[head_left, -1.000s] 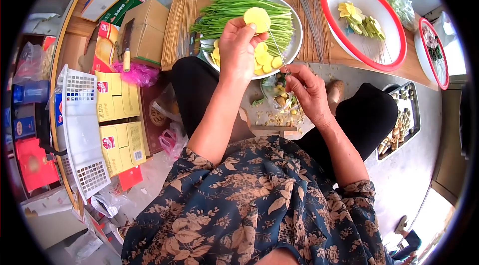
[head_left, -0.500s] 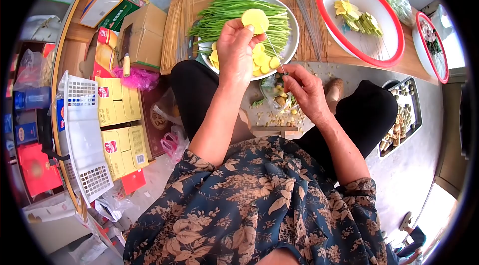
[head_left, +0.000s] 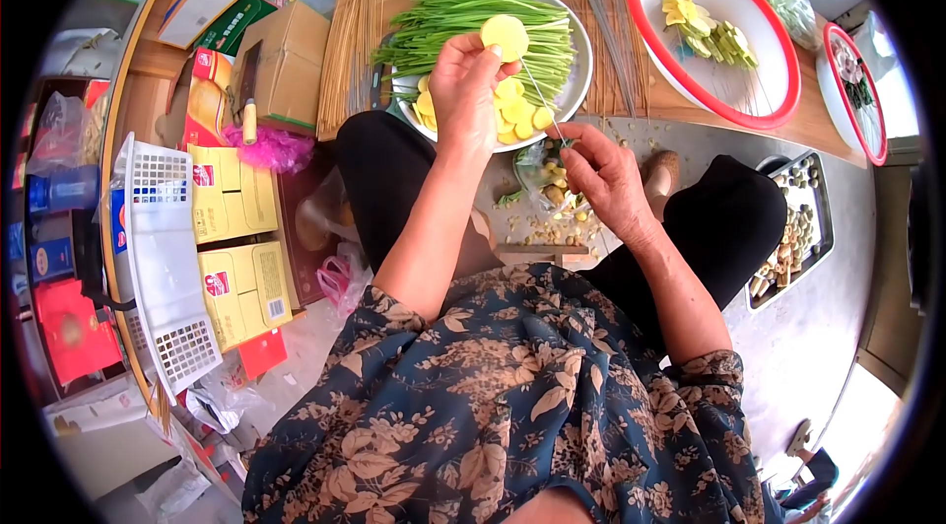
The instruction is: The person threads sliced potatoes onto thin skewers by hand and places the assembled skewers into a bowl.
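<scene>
My left hand (head_left: 463, 95) pinches a round, pale yellow slice (head_left: 505, 37), which looks like potato, between thumb and fingers. A thin skewer (head_left: 538, 90) slants from the slice's lower edge down to my right hand (head_left: 603, 174). The right fingers are closed on the skewer; whether its tip has entered the slice I cannot tell. Below the hands, a white basin (head_left: 583, 70) holds long green stalks (head_left: 463, 26) and more yellow slices (head_left: 516, 112). My left hand and forearm hide part of that basin.
A red-rimmed basin (head_left: 791, 95) with skewered slices stands right on the wooden table (head_left: 616, 105). Loose skewers (head_left: 613, 31) lie between the basins. A knife (head_left: 249, 100) leans against a cardboard box (head_left: 296, 61) at left. A tray of food pieces (head_left: 823, 228) sits on the floor.
Both hands keep their grips on the slice and the skewer. The slice sits very slightly higher in view; otherwise the scene looks the same.
</scene>
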`<state>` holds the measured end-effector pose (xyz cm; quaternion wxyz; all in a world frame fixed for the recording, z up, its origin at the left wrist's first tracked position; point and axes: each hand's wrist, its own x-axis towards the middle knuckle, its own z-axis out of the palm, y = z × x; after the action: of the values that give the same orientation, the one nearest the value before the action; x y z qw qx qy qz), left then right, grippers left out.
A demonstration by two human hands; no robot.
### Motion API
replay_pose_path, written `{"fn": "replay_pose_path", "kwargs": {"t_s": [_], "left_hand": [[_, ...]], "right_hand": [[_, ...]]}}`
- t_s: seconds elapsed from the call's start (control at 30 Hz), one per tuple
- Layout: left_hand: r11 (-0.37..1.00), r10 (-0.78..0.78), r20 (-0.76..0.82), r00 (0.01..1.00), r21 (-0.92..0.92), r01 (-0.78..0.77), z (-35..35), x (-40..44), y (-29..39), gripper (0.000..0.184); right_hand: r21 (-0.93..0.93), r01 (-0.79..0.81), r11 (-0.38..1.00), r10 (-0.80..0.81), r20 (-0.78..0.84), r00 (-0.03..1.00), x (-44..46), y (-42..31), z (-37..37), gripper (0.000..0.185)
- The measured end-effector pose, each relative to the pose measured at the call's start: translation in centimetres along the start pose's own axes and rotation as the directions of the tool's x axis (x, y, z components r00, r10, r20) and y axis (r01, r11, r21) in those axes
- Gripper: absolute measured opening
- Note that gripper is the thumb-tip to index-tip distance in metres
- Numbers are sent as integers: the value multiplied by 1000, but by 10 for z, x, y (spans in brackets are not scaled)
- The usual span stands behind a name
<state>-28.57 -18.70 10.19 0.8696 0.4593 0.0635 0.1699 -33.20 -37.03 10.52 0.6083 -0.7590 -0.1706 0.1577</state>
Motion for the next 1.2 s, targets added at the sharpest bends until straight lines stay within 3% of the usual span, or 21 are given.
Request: {"fn": "replay_pose_path", "kwargs": {"t_s": [0.47,0.67,0.87,0.93,1.03,1.13,1.2], "left_hand": [[997,12,29,1000,74,-14,-7,1,-8,17],[980,106,80,991,157,-118,-9,1,-14,13],[977,82,86,993,189,-97,-10,-2,-19,12],[979,67,92,993,187,-83,-13,-1,-20,12],[978,43,99,994,197,-62,-16,-3,-23,12],[980,12,87,996,196,-29,-18,-4,-27,12],[983,-11,76,997,183,-3,-20,-5,-31,12]], "right_hand": [[-32,-32,999,32,-3,999,1,1,0,25],[148,-97,984,94,23,995,1,6,1,24],[256,-123,959,117,41,992,2,3,3,23],[437,-193,879,175,82,981,4,6,1,22],[518,-216,828,202,84,976,4,7,0,21],[412,-184,893,193,20,981,4,9,5,22],[454,-207,866,211,42,977,6,8,3,23]]}}
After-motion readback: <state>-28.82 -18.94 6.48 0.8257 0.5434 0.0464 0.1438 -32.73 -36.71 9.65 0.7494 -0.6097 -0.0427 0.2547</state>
